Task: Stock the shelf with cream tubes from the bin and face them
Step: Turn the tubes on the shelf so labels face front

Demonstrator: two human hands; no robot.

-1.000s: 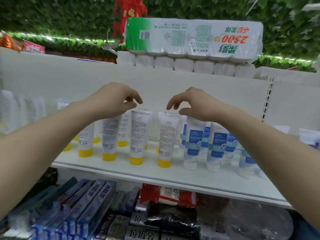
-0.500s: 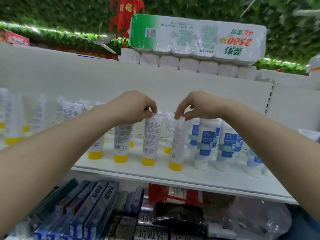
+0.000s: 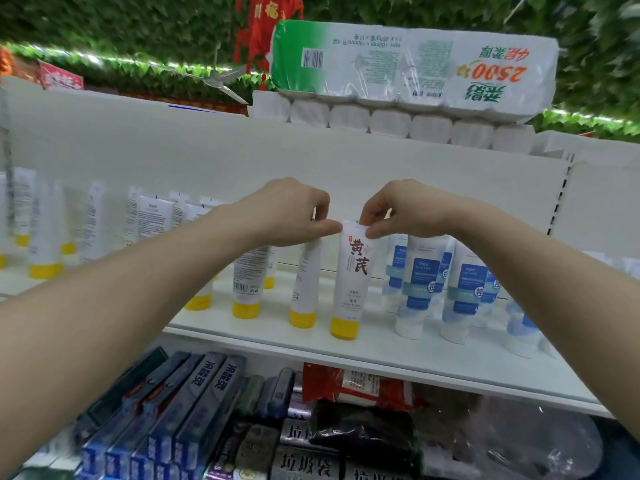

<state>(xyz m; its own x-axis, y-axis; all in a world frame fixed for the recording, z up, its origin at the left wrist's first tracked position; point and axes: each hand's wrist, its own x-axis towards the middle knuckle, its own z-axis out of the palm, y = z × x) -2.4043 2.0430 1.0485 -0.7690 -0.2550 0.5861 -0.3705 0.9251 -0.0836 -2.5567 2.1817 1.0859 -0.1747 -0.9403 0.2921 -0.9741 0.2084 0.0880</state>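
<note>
Both our hands pinch tube tops on the white shelf (image 3: pixel 346 351).
Head view: our right hand (image 3: pixel 401 211) pinches the crimped top of the front-facing white yellow-capped cream tube (image 3: pixel 350 282); our left hand (image 3: pixel 294 213) pinches its turned neighbour tube (image 3: pixel 306 285), just beside.

Toilet-roll multipack (image 3: pixel 412 67), green-and-white wrap, atop the shelving unit before an ivy wall (image 3: pixel 104 26) with a red hanging ornament (image 3: pixel 266 26). Lower tier: blue toothpaste boxes (image 3: pixel 180 410), bin-bag rolls (image 3: pixel 304 455), red packet (image 3: pixel 374 386)

Two bare forearms, no sleeves in view; left hand (image 3: pixel 287 211) and right hand (image 3: pixel 401 209) without rings or gloves.
</note>
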